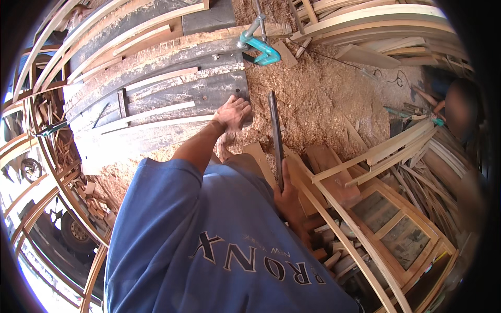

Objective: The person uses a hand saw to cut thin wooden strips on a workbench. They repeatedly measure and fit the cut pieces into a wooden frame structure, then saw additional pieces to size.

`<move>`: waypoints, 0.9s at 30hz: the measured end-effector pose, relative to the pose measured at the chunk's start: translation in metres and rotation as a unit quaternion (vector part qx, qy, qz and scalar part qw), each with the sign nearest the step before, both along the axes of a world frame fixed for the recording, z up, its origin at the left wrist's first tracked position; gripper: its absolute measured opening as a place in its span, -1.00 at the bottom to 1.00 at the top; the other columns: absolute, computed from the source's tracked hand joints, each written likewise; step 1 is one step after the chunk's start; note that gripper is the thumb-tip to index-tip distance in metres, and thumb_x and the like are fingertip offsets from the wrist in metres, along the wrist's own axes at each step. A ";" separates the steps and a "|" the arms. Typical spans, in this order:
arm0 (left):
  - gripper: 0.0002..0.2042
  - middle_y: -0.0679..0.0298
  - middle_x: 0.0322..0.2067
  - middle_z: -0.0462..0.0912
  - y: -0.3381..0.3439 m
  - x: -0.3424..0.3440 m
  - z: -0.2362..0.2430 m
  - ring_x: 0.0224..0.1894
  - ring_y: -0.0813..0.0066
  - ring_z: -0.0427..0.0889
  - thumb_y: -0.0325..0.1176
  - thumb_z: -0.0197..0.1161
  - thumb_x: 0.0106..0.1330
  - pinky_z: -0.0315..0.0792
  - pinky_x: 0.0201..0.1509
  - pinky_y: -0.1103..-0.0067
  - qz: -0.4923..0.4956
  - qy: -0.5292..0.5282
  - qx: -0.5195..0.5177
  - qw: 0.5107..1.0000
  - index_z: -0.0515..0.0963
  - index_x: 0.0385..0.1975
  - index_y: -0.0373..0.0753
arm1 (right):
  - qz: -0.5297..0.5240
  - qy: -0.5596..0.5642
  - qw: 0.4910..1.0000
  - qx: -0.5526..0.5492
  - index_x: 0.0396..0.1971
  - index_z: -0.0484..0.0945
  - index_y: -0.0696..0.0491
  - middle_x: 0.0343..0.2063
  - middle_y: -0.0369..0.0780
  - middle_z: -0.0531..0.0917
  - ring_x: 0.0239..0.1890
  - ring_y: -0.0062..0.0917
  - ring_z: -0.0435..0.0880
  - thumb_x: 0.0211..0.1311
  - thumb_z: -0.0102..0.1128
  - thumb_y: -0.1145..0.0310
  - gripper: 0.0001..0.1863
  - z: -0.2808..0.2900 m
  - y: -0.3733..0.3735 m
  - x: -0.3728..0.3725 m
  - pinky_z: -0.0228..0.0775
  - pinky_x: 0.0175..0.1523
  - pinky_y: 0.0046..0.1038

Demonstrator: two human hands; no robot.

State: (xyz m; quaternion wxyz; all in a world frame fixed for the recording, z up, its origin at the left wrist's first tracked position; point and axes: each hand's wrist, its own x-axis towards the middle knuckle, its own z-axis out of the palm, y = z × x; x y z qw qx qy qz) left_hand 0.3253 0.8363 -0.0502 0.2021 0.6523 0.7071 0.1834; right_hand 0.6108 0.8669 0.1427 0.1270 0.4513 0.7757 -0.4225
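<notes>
My left hand (pixel 233 112) is closed, its fingers curled down at the near right corner of a dark, dust-covered workbench (pixel 224 86). What lies under those fingers, if anything, is hidden. A thin pale wood strip (pixel 162 125) on the bench runs toward my left wrist. In my right hand (pixel 288 194), low and to the right, is a long dark bar (pixel 276 133), gripped near its lower end and pointing up and away from me. The bar is apart from the bench. Its exact kind cannot be made out.
A teal clamp (pixel 263 52) sits at the bench's far right corner. Sawdust (pixel 323 99) covers the floor. Curved wood strips (pixel 381 21) are stacked far right; a framed wooden panel (pixel 396 224) and long battens (pixel 334 208) lie near right. Another person (pixel 459 109) is at the right edge.
</notes>
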 end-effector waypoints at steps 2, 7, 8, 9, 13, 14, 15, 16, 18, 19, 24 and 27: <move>-0.67 0.29 -0.20 0.48 -0.002 0.001 0.006 -0.03 0.38 0.43 -0.24 0.23 0.10 0.18 0.16 0.38 -0.013 0.018 -0.015 1.000 0.48 -0.10 -0.10 | -0.037 0.024 0.999 0.002 0.46 -0.02 -0.02 0.00 0.12 0.59 -0.01 -0.01 0.62 0.20 0.02 0.43 -0.21 0.005 0.008 0.010 0.49 0.01 -0.17; -0.52 0.30 0.08 0.44 -0.022 0.001 0.020 0.16 0.40 0.36 -0.23 0.11 0.33 0.14 0.25 0.33 0.036 0.093 -0.123 0.987 0.37 0.28 0.18 | 0.077 0.057 0.988 0.123 0.30 0.28 0.14 -0.10 0.05 0.65 -0.06 -0.08 0.66 0.17 0.19 0.36 -0.34 -0.003 0.037 -0.008 0.53 -0.05 -0.23; -0.54 0.28 0.09 0.44 -0.029 -0.001 0.020 0.16 0.39 0.36 -0.23 0.09 0.34 0.15 0.25 0.32 0.060 0.081 -0.116 0.988 0.38 0.27 0.15 | 0.115 0.076 0.975 0.176 0.26 0.34 0.17 -0.12 0.03 0.65 -0.08 -0.09 0.66 0.16 0.21 0.36 -0.37 -0.008 0.041 -0.017 0.54 -0.07 -0.24; -0.56 0.28 0.08 0.44 -0.038 -0.004 0.019 0.15 0.38 0.37 -0.23 0.07 0.35 0.16 0.24 0.32 0.069 0.108 -0.098 0.987 0.40 0.26 0.13 | 0.106 0.132 0.970 0.175 0.21 0.40 0.14 -0.12 0.02 0.65 -0.08 -0.08 0.66 0.15 0.24 0.38 -0.42 -0.016 0.045 -0.029 0.54 -0.06 -0.24; -0.65 0.27 -0.02 0.50 -0.081 -0.016 0.011 0.08 0.35 0.43 -0.26 -0.04 0.37 0.19 0.23 0.31 0.075 0.125 -0.030 0.989 0.55 0.09 0.08 | 0.173 0.163 0.961 0.142 0.21 0.43 0.05 -0.14 0.02 0.65 -0.12 -0.06 0.66 0.12 0.28 0.40 -0.42 -0.064 0.067 -0.098 0.54 -0.10 -0.22; -0.65 0.27 -0.03 0.50 -0.093 -0.019 0.010 0.07 0.35 0.43 -0.25 -0.01 0.34 0.20 0.21 0.29 0.081 0.136 -0.008 0.987 0.55 0.10 0.08 | 0.207 0.180 0.950 0.150 0.20 0.44 0.02 -0.15 0.02 0.65 -0.14 -0.06 0.66 0.10 0.29 0.40 -0.41 -0.078 0.072 -0.120 0.54 -0.12 -0.20; -0.64 0.27 -0.05 0.49 -0.104 -0.024 0.009 0.07 0.34 0.43 -0.24 0.01 0.32 0.21 0.20 0.27 0.083 0.143 0.013 0.986 0.55 0.10 0.07 | 0.245 0.255 0.918 0.178 0.18 0.46 -0.02 -0.16 -0.04 0.65 -0.18 -0.11 0.67 0.05 0.32 0.41 -0.40 -0.091 0.074 -0.143 0.55 -0.18 -0.21; -0.63 0.27 -0.06 0.49 -0.113 -0.029 0.010 0.07 0.34 0.44 -0.23 0.04 0.29 0.22 0.19 0.25 0.078 0.149 0.016 0.986 0.55 0.10 0.06 | 0.289 0.255 0.902 0.195 0.18 0.46 -0.04 -0.17 -0.06 0.64 -0.19 -0.12 0.67 0.03 0.33 0.41 -0.39 -0.100 0.078 -0.163 0.54 -0.18 -0.21; -0.67 0.27 -0.11 0.50 -0.134 -0.034 0.014 0.03 0.36 0.46 -0.20 0.06 0.28 0.24 0.16 0.31 0.101 0.132 0.038 0.985 0.57 0.01 0.02 | 0.368 0.258 0.863 0.231 0.17 0.47 -0.07 -0.19 -0.11 0.64 -0.20 -0.15 0.66 -0.01 0.36 0.41 -0.37 -0.113 0.079 -0.201 0.54 -0.18 -0.21; -0.67 0.28 -0.10 0.51 -0.144 -0.036 0.018 0.02 0.38 0.46 -0.20 0.05 0.27 0.25 0.16 0.31 0.096 0.129 0.030 0.986 0.56 0.02 0.02 | 0.381 0.253 0.857 0.237 0.16 0.47 -0.10 -0.24 -0.15 0.63 -0.20 -0.17 0.64 -0.05 0.38 0.41 -0.35 -0.118 0.077 -0.216 0.53 -0.18 -0.22; -0.59 0.27 0.03 0.50 -0.220 -0.046 0.028 0.12 0.37 0.43 -0.31 0.16 0.20 0.23 0.24 0.26 0.178 0.073 -0.001 0.981 0.48 0.10 0.01 | 0.388 0.238 0.858 0.237 0.19 0.43 -0.07 -0.15 -0.14 0.58 -0.09 -0.17 0.56 0.09 0.36 0.40 -0.40 -0.133 0.063 -0.256 0.47 -0.03 -0.21; -0.58 0.22 0.05 0.49 -0.269 -0.054 0.023 0.20 0.28 0.39 -0.37 0.18 0.21 0.18 0.30 0.18 0.259 0.065 0.005 0.964 0.47 0.12 -0.01 | 0.351 0.188 0.869 0.293 0.16 0.44 0.00 -0.12 -0.13 0.57 -0.01 -0.18 0.51 0.10 0.36 0.40 -0.43 -0.145 0.047 -0.257 0.44 0.02 -0.21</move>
